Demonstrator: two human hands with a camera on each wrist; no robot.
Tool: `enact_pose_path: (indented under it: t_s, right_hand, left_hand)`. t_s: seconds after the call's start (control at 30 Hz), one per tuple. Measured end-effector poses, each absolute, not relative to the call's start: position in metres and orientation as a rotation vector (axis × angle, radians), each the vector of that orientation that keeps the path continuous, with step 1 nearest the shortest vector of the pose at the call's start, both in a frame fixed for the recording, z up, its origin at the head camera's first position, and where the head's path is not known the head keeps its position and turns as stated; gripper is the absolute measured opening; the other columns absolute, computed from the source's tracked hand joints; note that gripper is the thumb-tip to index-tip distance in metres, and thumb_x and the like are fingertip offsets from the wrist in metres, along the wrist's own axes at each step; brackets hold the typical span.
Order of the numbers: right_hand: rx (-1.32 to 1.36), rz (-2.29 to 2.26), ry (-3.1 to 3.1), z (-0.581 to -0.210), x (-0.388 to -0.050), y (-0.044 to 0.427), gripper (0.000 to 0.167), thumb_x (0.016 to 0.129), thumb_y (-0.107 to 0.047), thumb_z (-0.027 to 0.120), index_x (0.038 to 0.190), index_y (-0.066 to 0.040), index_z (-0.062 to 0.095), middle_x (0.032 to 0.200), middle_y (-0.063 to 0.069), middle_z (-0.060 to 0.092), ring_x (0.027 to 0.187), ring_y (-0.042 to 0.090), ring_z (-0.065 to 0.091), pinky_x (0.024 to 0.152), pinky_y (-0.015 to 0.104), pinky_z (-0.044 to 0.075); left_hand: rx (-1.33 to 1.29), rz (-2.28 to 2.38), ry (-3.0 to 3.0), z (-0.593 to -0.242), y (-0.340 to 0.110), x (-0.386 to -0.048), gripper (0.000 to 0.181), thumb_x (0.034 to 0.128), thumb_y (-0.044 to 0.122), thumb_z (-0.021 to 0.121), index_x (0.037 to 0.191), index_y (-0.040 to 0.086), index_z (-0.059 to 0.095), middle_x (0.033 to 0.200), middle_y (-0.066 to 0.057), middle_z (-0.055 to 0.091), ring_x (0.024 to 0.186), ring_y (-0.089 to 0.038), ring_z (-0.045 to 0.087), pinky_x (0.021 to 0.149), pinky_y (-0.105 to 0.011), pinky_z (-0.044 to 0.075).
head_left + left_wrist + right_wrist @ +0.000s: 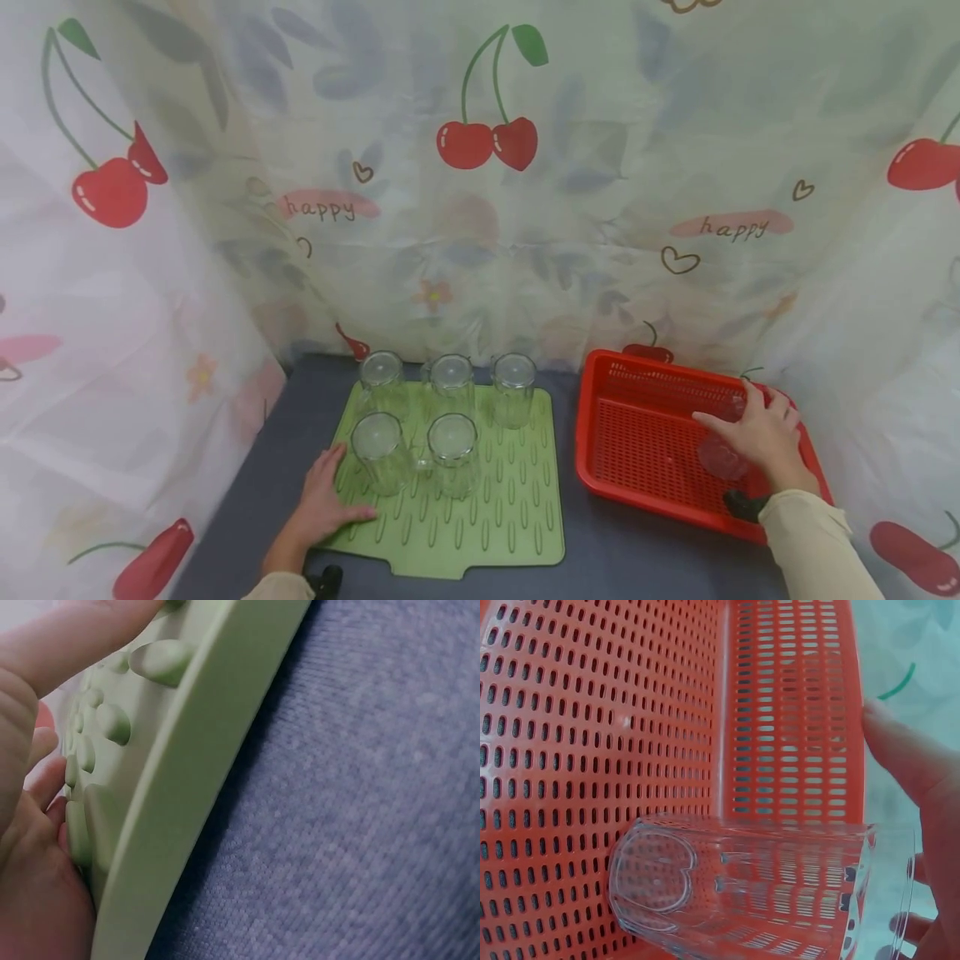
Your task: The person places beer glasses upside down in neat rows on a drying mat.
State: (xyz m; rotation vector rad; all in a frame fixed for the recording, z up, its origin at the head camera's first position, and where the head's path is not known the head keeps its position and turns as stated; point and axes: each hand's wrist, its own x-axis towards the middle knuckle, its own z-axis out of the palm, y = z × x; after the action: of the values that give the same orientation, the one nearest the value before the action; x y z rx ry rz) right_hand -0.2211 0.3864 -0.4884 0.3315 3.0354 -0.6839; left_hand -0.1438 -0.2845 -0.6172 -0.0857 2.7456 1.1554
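Observation:
In the head view, my left hand (322, 504) rests at the left edge of a green ribbed mat (510, 537), its thumb stretched across the surface. The left wrist view shows the mat's thick edge (176, 772) beside that hand. Several clear glass mugs (453, 458) stand on the mat. My right hand (768, 437) is over the right part of a red perforated basket (637, 446), thumb and fingers spread around a clear glass (742, 885) inside it. In the right wrist view the thumb is apart from the glass, and the other fingers are partly hidden behind its rim.
A dark blue-grey cloth (255, 492) covers the table under the mat and basket. Patterned curtains with cherries (487, 146) enclose the back and both sides. The basket's raised walls surround the glass.

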Motion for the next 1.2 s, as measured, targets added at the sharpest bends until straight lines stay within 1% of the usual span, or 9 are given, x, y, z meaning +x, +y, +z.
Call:
enact_pose_path:
  t_s: [0.1, 0.17, 0.23, 0.3, 0.4, 0.5, 0.57, 0.77, 1.2]
  right_hand:
    - [0.344, -0.651, 2.998, -0.487, -0.22, 0.387, 0.123, 0.082, -0.074, 0.067, 0.157, 0.009, 0.016, 0.148, 0.049, 0.011, 0.129, 0.068, 0.014, 0.101, 0.083, 0.021]
    - [0.337, -0.634, 2.97, -0.485, -0.22, 0.388, 0.119, 0.082, -0.072, 0.068, 0.154, 0.01, 0.021, 0.146, 0.049, 0.015, 0.127, 0.067, 0.016, 0.1, 0.082, 0.024]
    - [0.316, -0.629, 2.949, -0.484, -0.219, 0.39, 0.113, 0.083, -0.066, 0.071, 0.152, 0.011, 0.025, 0.144, 0.048, 0.019, 0.125, 0.066, 0.019, 0.098, 0.081, 0.027]
    - [0.291, -0.632, 2.936, -0.484, -0.219, 0.392, 0.107, 0.083, -0.057, 0.076, 0.15, 0.011, 0.028, 0.143, 0.046, 0.023, 0.124, 0.065, 0.022, 0.096, 0.08, 0.03]
    - [0.264, -0.65, 2.923, -0.484, -0.219, 0.395, 0.102, 0.081, -0.045, 0.081, 0.15, 0.01, 0.029, 0.143, 0.045, 0.026, 0.122, 0.064, 0.024, 0.093, 0.078, 0.036]
    - [0.241, -0.655, 2.919, -0.485, -0.22, 0.398, 0.099, 0.082, -0.039, 0.082, 0.15, 0.009, 0.03, 0.141, 0.045, 0.027, 0.121, 0.063, 0.024, 0.089, 0.076, 0.041]
    - [0.231, -0.66, 2.916, -0.485, -0.22, 0.398, 0.097, 0.082, -0.038, 0.082, 0.149, 0.01, 0.03, 0.14, 0.045, 0.027, 0.12, 0.063, 0.024, 0.087, 0.075, 0.044]
    - [0.203, -0.651, 2.91, -0.481, -0.221, 0.397, 0.094, 0.082, -0.041, 0.083, 0.146, 0.009, 0.035, 0.135, 0.043, 0.032, 0.118, 0.063, 0.027, 0.085, 0.073, 0.046]
    - [0.136, -0.677, 2.94, -0.473, -0.213, 0.386, 0.093, 0.083, -0.048, 0.082, 0.144, 0.007, 0.039, 0.136, 0.042, 0.035, 0.118, 0.059, 0.033, 0.089, 0.074, 0.044]
  left_hand:
    - [-0.095, 1.16, 2.724, -0.616, -0.284, -0.144, 0.134, 0.0662, 0.052, 0.093, 0.164, 0.008, 0.013, 0.169, -0.028, 0.005, 0.154, -0.055, 0.003, 0.117, -0.078, 0.018]
    - [-0.101, 1.155, 2.711, -0.614, -0.283, -0.144, 0.134, 0.0667, 0.052, 0.093, 0.164, 0.008, 0.013, 0.169, -0.028, 0.004, 0.154, -0.055, 0.001, 0.117, -0.078, 0.017]
    - [-0.108, 1.152, 2.704, -0.612, -0.283, -0.144, 0.134, 0.0672, 0.052, 0.093, 0.164, 0.008, 0.012, 0.169, -0.028, 0.003, 0.154, -0.054, 0.0, 0.118, -0.077, 0.016]
    - [-0.108, 1.143, 2.702, -0.61, -0.283, -0.143, 0.133, 0.0676, 0.051, 0.093, 0.164, 0.008, 0.012, 0.169, -0.027, 0.002, 0.154, -0.054, -0.001, 0.119, -0.077, 0.016]
    - [-0.11, 1.135, 2.702, -0.609, -0.283, -0.143, 0.133, 0.0678, 0.051, 0.093, 0.164, 0.008, 0.012, 0.169, -0.027, 0.002, 0.155, -0.053, -0.001, 0.119, -0.076, 0.016]
    - [-0.112, 1.13, 2.704, -0.61, -0.283, -0.143, 0.133, 0.0674, 0.051, 0.093, 0.164, 0.009, 0.012, 0.169, -0.027, 0.002, 0.155, -0.053, 0.0, 0.119, -0.077, 0.016]
    - [-0.114, 1.128, 2.708, -0.61, -0.284, -0.143, 0.134, 0.0669, 0.051, 0.093, 0.164, 0.009, 0.012, 0.17, -0.026, 0.003, 0.155, -0.053, 0.0, 0.119, -0.077, 0.016]
    - [-0.111, 1.121, 2.72, -0.612, -0.283, -0.144, 0.134, 0.066, 0.052, 0.093, 0.164, 0.007, 0.013, 0.17, -0.025, 0.005, 0.155, -0.053, 0.0, 0.12, -0.075, 0.015]
    - [-0.114, 1.126, 2.716, -0.613, -0.283, -0.144, 0.134, 0.0654, 0.051, 0.094, 0.164, 0.006, 0.014, 0.17, -0.025, 0.006, 0.155, -0.052, -0.001, 0.12, -0.075, 0.015]
